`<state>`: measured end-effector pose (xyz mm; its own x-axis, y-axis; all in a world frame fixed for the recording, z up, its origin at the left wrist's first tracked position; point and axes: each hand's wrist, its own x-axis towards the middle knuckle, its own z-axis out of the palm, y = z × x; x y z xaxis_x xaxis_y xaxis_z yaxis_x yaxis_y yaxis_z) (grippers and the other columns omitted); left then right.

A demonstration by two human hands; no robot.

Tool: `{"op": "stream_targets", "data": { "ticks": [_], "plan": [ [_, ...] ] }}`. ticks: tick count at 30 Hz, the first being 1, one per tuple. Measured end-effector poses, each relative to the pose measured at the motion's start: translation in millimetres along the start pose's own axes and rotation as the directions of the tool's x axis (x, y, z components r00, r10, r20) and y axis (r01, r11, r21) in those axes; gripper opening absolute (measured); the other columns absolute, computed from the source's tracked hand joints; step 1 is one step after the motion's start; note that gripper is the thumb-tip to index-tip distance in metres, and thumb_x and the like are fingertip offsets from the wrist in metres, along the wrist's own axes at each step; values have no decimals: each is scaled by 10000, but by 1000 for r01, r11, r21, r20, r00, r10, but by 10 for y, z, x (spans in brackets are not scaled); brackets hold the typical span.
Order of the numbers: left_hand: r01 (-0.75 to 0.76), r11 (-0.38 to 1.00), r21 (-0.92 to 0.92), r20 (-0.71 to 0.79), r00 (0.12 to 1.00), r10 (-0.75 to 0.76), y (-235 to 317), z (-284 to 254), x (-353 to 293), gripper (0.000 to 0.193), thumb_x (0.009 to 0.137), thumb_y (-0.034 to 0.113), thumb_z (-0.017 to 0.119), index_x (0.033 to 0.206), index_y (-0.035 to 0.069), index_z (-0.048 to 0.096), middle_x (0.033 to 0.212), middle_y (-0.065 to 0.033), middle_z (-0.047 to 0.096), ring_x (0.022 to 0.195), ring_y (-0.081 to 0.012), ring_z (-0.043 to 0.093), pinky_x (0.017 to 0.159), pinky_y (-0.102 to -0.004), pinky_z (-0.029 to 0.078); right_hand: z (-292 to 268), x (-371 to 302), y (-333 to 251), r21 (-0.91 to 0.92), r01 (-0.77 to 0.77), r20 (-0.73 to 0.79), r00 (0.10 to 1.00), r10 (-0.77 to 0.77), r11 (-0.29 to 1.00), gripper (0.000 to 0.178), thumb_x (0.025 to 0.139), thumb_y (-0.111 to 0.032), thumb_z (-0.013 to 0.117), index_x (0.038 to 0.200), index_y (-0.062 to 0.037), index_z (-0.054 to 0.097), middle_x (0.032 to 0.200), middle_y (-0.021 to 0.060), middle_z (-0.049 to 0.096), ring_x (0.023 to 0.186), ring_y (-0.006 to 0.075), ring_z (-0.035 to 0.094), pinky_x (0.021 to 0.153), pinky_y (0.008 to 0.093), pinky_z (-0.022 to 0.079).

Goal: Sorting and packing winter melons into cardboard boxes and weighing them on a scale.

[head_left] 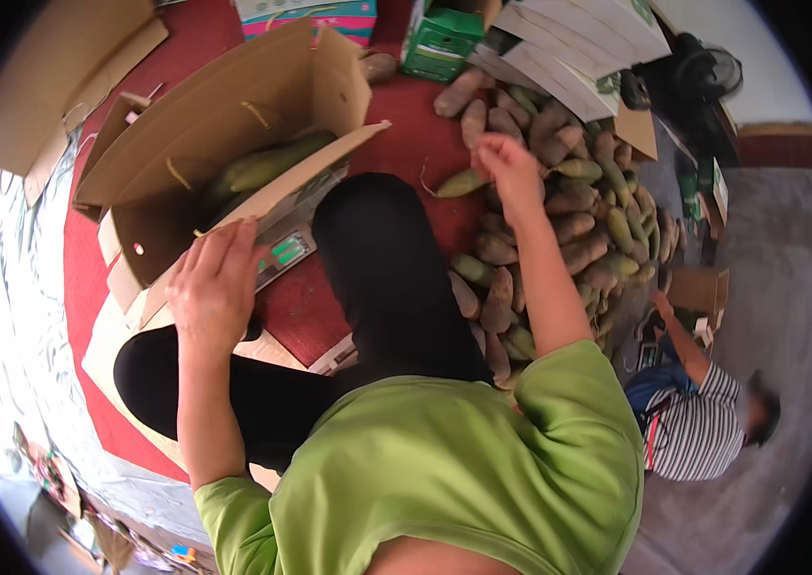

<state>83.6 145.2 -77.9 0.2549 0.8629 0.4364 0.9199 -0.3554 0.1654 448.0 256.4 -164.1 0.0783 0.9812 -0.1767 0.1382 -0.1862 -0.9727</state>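
My left hand is bent over the near edge of an open cardboard box, gripping its wall. Inside the box lie long green radishes, partly hidden by the near side. The box rests on a scale with a lit green display. Over the pile to the right, my right hand is closed at the thick end of a green radish, whose thin root points left. The pile of radishes mixes green ones and brown, soil-coated ones.
Beneath lies a red mat. Green and pink cartons and white boxes stand beyond the pile. A black fan is at the far right. Another person in a striped shirt sits to the right, near a brown box.
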Motion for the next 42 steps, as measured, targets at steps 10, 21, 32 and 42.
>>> {"op": "stream_targets", "data": {
  "ticks": [10, 21, 32, 42],
  "plan": [
    [133, 990, -54, -44, 990, -136, -139, -15, -30, 222, 795, 44, 682, 1017, 29, 687, 916, -93, 659, 806, -231, 643, 708, -332, 515, -712, -1664, 2813, -485, -208, 114, 948, 297, 850, 105, 800, -69, 614, 884, -20, 652, 722, 39, 633, 613, 120, 602, 544, 276, 478],
    [258, 966, 22, -82, 963, -256, -272, 0, -91, 193, 826, 59, 669, 1016, 37, 696, 857, -85, 664, 758, -213, 642, 695, -317, 510, -311, -554, 2993, -651, -192, 16, 964, 265, 735, 153, 798, -94, 578, 886, -14, 675, 766, 118, 667, 667, 189, 662, 609, 336, 522],
    [149, 988, 50, -9, 989, -149, -174, -58, -24, 266, 725, 137, 734, 956, 15, 683, 787, -78, 637, 714, -234, 633, 646, -332, 505, 200, 637, 2761, -899, 92, 248, 913, 323, 429, 302, 804, -139, 587, 1101, -91, 611, 1390, 138, 408, 1096, 360, 561, 929, 448, 467],
    [114, 993, 31, 29, 993, -115, -136, -66, 37, 333, 681, 248, 753, 924, 32, 681, 774, -52, 620, 716, -222, 638, 653, -340, 539, 281, 807, 2983, -938, 56, 213, 871, 442, 342, 367, 814, -153, 564, 1169, -59, 568, 1427, 111, 364, 1169, 350, 511, 969, 434, 438]
  ]
}}
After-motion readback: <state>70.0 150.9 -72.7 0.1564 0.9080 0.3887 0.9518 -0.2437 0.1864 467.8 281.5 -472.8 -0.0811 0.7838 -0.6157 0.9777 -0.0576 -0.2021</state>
